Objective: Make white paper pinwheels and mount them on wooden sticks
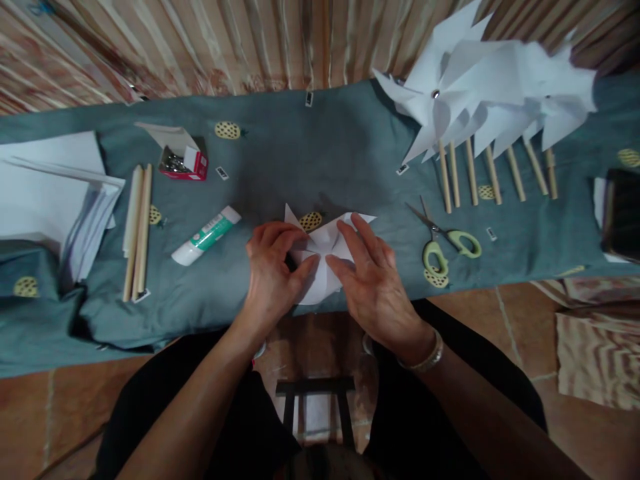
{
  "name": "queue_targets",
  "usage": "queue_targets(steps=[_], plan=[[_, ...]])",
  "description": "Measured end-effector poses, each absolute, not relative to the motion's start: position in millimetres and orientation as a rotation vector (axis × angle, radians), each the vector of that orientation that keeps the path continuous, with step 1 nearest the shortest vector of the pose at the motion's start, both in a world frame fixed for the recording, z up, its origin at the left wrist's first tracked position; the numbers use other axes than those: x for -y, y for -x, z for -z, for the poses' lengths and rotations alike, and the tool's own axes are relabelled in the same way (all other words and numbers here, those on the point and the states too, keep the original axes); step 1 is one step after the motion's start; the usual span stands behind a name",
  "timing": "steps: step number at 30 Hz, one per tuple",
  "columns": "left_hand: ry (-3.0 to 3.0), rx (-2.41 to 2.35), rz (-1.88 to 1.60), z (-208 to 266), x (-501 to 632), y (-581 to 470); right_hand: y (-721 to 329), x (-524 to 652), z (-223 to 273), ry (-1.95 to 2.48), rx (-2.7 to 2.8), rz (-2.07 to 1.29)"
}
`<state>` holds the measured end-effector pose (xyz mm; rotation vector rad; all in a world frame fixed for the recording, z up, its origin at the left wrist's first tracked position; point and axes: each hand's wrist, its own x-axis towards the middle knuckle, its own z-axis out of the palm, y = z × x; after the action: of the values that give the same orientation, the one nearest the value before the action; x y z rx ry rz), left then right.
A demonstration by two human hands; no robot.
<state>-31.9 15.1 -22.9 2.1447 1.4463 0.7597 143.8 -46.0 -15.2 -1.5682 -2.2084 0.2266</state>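
A white paper pinwheel with its points folded inward lies at the near edge of the cloth-covered table. My left hand grips its left side, thumb and fingers bent toward the centre. From the right, my right hand holds the folded paper with thumb and fingertips pressed on it. Both thumbs come close together near the middle of the pinwheel. Parts of the paper are hidden under the fingers. To the left lies a green and white glue stick. Green-handled scissors rest, blades apart, to the right.
Several finished paper pinwheels on wooden sticks lie at the back right. A small open red box holds metal pieces. Bare sticks and a stack of white paper are at the left. A dark object sits far right.
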Motion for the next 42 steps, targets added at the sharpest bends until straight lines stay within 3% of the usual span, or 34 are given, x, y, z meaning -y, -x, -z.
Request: queue_targets(steps=[6, 13, 42], plan=[[-2.274, -1.365, -0.852, 17.0, -10.2, 42.5, -140.8, 45.5, 13.7, 1.573, 2.234, -0.169], [-2.534, -1.201, -0.662, 16.5, 9.7, 33.9, -141.9, 49.9, 15.4, 1.583, 2.231, -0.164], [-2.59, -1.23, -0.691, 27.9, 16.6, 31.2, -144.0, 55.5, 21.3, 1.63, 2.159, -0.263]])
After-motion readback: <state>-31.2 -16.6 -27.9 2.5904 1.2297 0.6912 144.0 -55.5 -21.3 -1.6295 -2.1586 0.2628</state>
